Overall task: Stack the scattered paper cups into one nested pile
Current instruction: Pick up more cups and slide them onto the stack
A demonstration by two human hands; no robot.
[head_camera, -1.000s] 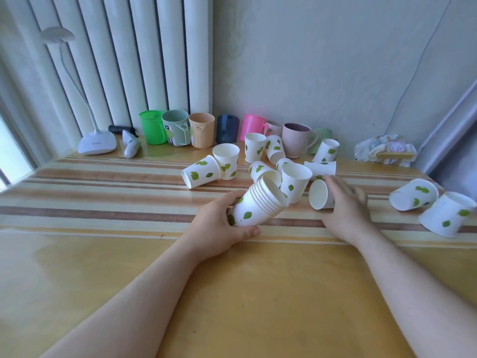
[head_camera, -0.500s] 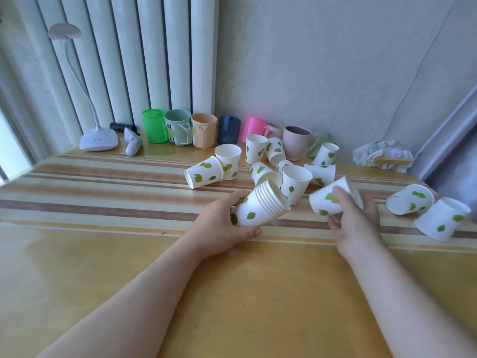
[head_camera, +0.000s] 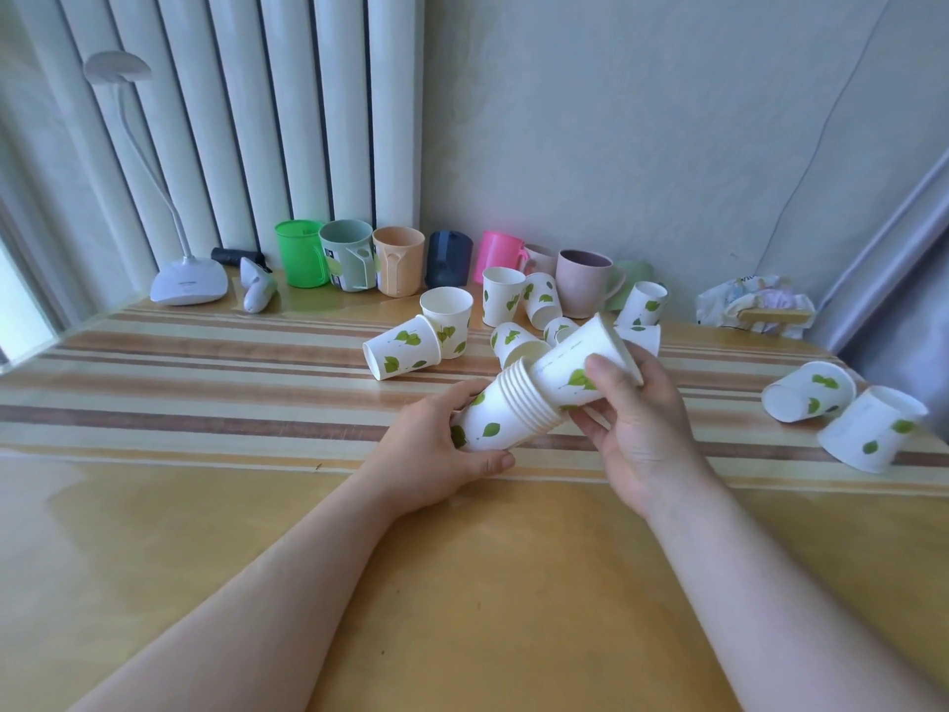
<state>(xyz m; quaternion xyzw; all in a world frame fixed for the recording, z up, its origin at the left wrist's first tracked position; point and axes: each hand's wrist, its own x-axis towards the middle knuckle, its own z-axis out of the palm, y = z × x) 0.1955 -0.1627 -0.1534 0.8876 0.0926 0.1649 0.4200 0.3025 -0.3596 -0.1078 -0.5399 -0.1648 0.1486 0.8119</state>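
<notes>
My left hand (head_camera: 436, 444) wraps the base of the nested pile (head_camera: 506, 413), held tilted just above the striped table (head_camera: 205, 403), rims up and to the right; my right hand (head_camera: 631, 418) grips a single cup (head_camera: 580, 364), its bottom pushed into the pile's mouth; loose cups (head_camera: 405, 346) lie and stand behind, near the plastic mugs (head_camera: 398, 259) along the wall; two fallen cups (head_camera: 809, 390) lie well apart at the right edge.

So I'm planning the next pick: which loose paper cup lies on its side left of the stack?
The tipped cup with its mouth facing the lower left, leaning against an upright cup. No other loose cup lies further left.
</notes>
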